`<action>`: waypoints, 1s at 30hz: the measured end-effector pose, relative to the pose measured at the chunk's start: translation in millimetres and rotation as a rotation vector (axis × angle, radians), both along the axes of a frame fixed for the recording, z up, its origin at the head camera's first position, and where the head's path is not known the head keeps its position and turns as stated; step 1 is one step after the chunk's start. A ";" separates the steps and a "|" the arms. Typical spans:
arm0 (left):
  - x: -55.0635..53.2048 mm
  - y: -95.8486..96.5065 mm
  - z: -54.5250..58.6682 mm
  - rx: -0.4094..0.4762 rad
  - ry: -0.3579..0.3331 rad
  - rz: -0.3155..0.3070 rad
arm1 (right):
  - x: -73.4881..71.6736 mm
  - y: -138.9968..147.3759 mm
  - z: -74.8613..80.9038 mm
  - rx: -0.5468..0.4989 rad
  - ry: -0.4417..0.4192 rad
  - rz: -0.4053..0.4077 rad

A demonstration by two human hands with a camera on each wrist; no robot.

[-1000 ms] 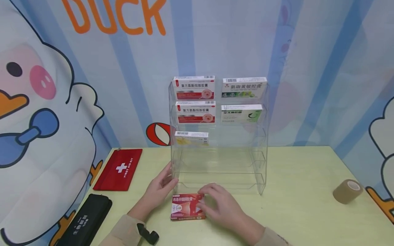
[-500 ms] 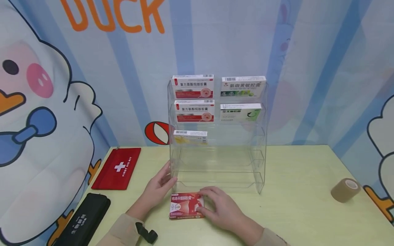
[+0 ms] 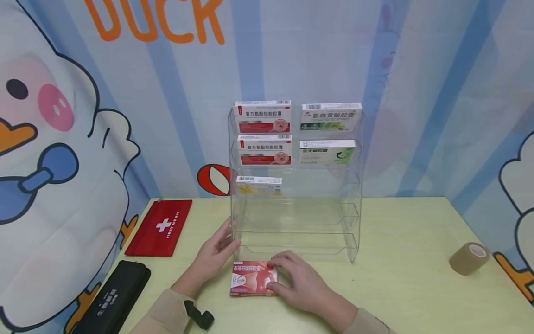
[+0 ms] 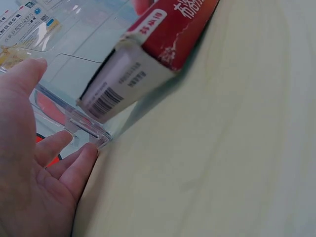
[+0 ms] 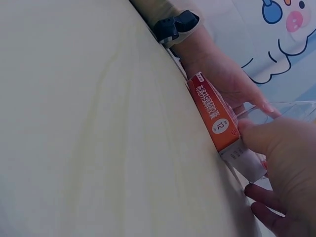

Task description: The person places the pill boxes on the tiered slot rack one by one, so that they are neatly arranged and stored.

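A red and white medicine box (image 3: pixel 250 278) lies printed face up on the table, just in front of the clear plastic rack (image 3: pixel 294 239). My right hand (image 3: pixel 302 283) pinches its right end, thumb on the near part and fingers toward the far corner. In the right wrist view the thumb presses on the medicine box (image 5: pixel 210 108), while two lower fingers stay off it. My left hand (image 3: pixel 212 255) holds the rack's lower left side. The left wrist view shows the left thumb (image 4: pixel 29 74) at the front edge and the other fingers along the outer wall.
Upper tiers of the rack carry several medicine boxes, including a red and white one (image 3: pixel 264 150) and a green and white one (image 3: pixel 327 153). A red first aid pouch (image 3: pixel 158 228) and a black case (image 3: pixel 112 297) lie left. A tan bandage roll (image 3: pixel 469 258) lies right.
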State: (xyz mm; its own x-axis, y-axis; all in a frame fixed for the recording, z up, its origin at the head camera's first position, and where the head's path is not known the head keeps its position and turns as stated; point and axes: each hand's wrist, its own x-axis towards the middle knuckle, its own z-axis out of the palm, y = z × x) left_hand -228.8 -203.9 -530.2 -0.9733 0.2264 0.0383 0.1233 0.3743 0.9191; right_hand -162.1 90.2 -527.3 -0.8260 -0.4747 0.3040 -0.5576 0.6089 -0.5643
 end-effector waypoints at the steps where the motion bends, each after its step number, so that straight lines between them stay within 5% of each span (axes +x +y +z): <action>1: 0.0 -0.1 -0.1 -0.002 -0.002 0.000 | 0.1 0.0 0.4 -0.010 -0.006 0.005; 17: -2.0 -0.8 -3.1 0.008 -0.003 -0.005 | -3.1 4.8 11.2 -0.173 -0.133 0.030; 30: -0.7 -0.6 0.4 0.004 0.003 -0.006 | -7.1 11.8 26.3 -0.253 -0.091 0.051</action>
State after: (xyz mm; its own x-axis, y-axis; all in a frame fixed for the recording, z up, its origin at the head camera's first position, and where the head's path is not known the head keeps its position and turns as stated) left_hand -229.5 -204.5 -529.8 -0.9718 0.2321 0.0424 0.1285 0.3699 0.9201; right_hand -169.2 102.0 -501.0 -0.8321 -0.4350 0.3442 -0.5242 0.4140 -0.7442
